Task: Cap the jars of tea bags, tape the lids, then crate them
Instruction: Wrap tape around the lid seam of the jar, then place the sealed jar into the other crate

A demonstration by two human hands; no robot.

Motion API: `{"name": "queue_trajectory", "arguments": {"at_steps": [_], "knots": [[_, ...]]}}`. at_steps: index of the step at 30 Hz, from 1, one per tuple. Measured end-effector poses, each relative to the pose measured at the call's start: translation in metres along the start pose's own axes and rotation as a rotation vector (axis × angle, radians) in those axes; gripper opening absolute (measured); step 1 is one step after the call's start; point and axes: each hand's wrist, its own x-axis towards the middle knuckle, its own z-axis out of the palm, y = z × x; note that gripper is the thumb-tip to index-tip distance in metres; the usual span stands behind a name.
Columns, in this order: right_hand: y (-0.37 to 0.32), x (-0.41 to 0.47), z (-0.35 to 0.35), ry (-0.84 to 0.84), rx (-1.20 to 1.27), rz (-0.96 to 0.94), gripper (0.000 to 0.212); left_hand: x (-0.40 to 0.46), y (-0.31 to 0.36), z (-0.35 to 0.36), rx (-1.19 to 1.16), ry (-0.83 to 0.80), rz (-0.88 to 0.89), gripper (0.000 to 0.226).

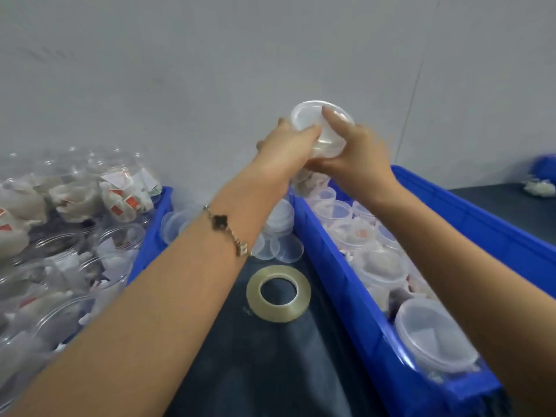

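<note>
A dark tabletop (pixel 301 371) is carrying two blue crates. The right crate (pixel 355 299), running from 1 o'clock down to 5 o'clock, is holding capped clear jars lying close together, the nearest capped jar (pixel 433 338) sitting at its near end. The left crate (pixel 150 236), at 9 o'clock, is holding open jars of tea bags (pixel 75 206), some piled above its rim. Both forearms are reaching up toward 12 o'clock, where the two hands are meeting on one clear jar (pixel 323 127), raised above the far end of the right crate. The left hand (pixel 285 145) is gripping the jar's side with curled fingers; the right hand (pixel 358 152) is curling over its lid from the other side. A bracelet (pixel 228 233) is sitting on the left wrist. A roll of clear tape (pixel 278 293) is lying flat on the tabletop between the crates. Loose lids (pixel 282 245) are lying heaped just beyond it.
</note>
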Motion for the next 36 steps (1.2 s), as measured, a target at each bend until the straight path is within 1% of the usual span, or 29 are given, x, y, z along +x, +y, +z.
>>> {"name": "queue_trajectory", "arguments": {"at_steps": [2, 3, 4, 6, 9, 12, 14, 16, 20, 22, 25, 28, 30, 33, 35, 36], "knots": [[0.024, 0.019, -0.005, 0.042, -0.064, 0.013, 0.082, 0.023, 0.006, 0.015, 0.050, 0.011, 0.094, 0.063], [0.037, 0.027, -0.006, 0.055, -0.092, 0.034, 0.081, 0.034, 0.005, 0.024, 0.067, 0.004, 0.148, 0.064], [0.053, 0.034, -0.005, 0.064, -0.111, 0.063, 0.080, 0.044, 0.003, 0.034, 0.112, -0.027, 0.195, 0.062], [0.083, 0.046, 0.000, 0.068, -0.117, 0.115, 0.079, 0.065, -0.011, 0.054, 0.234, -0.141, 0.254, 0.057], [0.125, 0.057, 0.012, 0.028, -0.141, 0.192, 0.078, 0.093, -0.041, 0.082, 0.359, -0.287, 0.283, 0.059], [0.160, 0.059, 0.028, -0.001, -0.203, 0.236, 0.077, 0.110, -0.073, 0.105, 0.452, -0.363, 0.276, 0.071], [0.178, 0.061, 0.037, 0.018, -0.216, 0.248, 0.076, 0.119, -0.090, 0.115, 0.467, -0.403, 0.264, 0.077], [0.192, 0.065, 0.044, -0.003, -0.219, 0.251, 0.076, 0.124, -0.100, 0.123, 0.500, -0.413, 0.262, 0.079], [0.213, 0.065, 0.058, -0.156, -0.261, 0.308, 0.077, 0.133, -0.116, 0.135, 0.647, -0.404, 0.221, 0.072], [0.223, 0.060, 0.066, -0.223, -0.316, 0.349, 0.077, 0.134, -0.126, 0.139, 0.705, -0.432, 0.219, 0.067], [0.235, 0.056, 0.075, -0.323, -0.445, 0.392, 0.072, 0.131, -0.142, 0.140, 0.704, -0.471, 0.233, 0.059], [0.240, 0.054, 0.076, -0.453, -0.500, 0.463, 0.065, 0.127, -0.152, 0.130, 0.678, -0.438, 0.281, 0.053], [0.239, 0.052, 0.074, -0.489, -0.543, 0.495, 0.063, 0.123, -0.155, 0.119, 0.695, -0.420, 0.308, 0.051], [0.233, 0.052, 0.070, -0.530, -0.600, 0.573, 0.067, 0.114, -0.155, 0.098, 0.735, -0.402, 0.329, 0.047], [0.222, 0.054, 0.070, -0.538, -0.668, 0.565, 0.068, 0.105, -0.155, 0.081, 0.745, -0.401, 0.315, 0.044], [0.214, 0.054, 0.072, -0.506, -0.679, 0.535, 0.069, 0.100, -0.155, 0.071, 0.759, -0.388, 0.311, 0.043]]}}
